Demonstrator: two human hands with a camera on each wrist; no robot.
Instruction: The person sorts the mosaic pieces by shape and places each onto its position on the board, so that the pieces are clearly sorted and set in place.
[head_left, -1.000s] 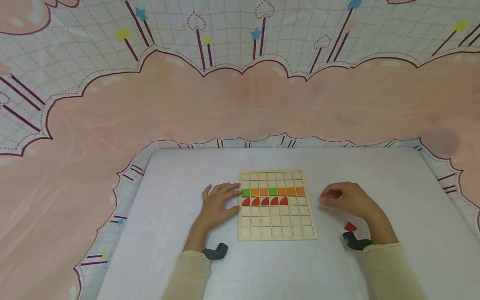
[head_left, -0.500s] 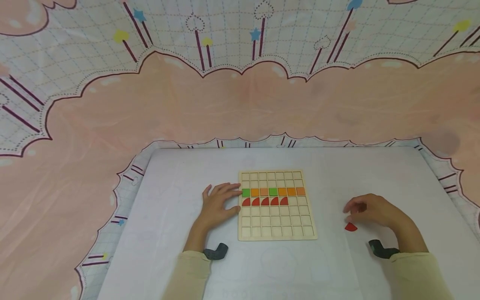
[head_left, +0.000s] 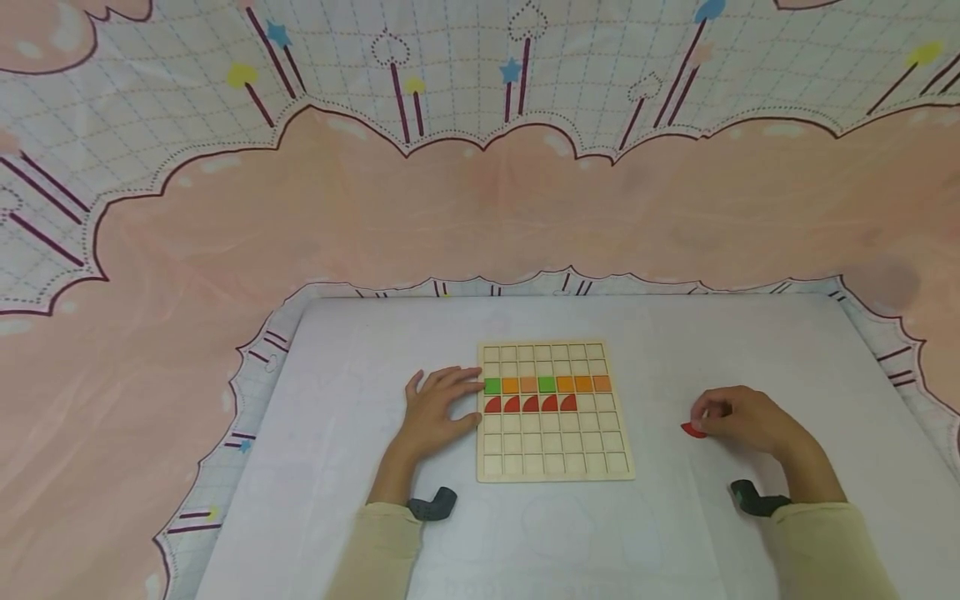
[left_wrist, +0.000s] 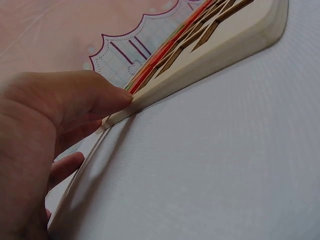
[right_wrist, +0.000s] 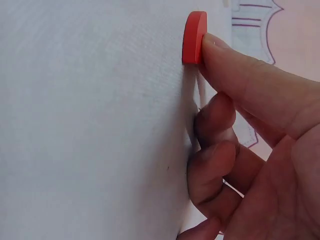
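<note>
My right hand (head_left: 750,421) is at the table's right side, its thumb and fingers pinching a red quarter-circle piece (head_left: 693,430). In the right wrist view the thumb lies against that thick red piece (right_wrist: 194,39), just over the white surface; the other fingers are curled below it. A wooden grid board (head_left: 555,442) lies flat mid-table. One row of it holds green and orange squares (head_left: 547,385); in the row below, several red quarter-circles (head_left: 531,405) fill cells from the left. My left hand (head_left: 437,417) rests with spread fingers, thumb and fingertips touching the board's left edge.
The white tabletop (head_left: 585,542) carries the board. A patterned peach cloth (head_left: 480,217) with a scalloped border surrounds the table. Dark wrist devices (head_left: 757,500) sit at both sleeve cuffs.
My right hand moved right and back to the loose red quarter-circle piece, then took it up and shifted it slightly toward the far side. The left hand and board stayed in place.
</note>
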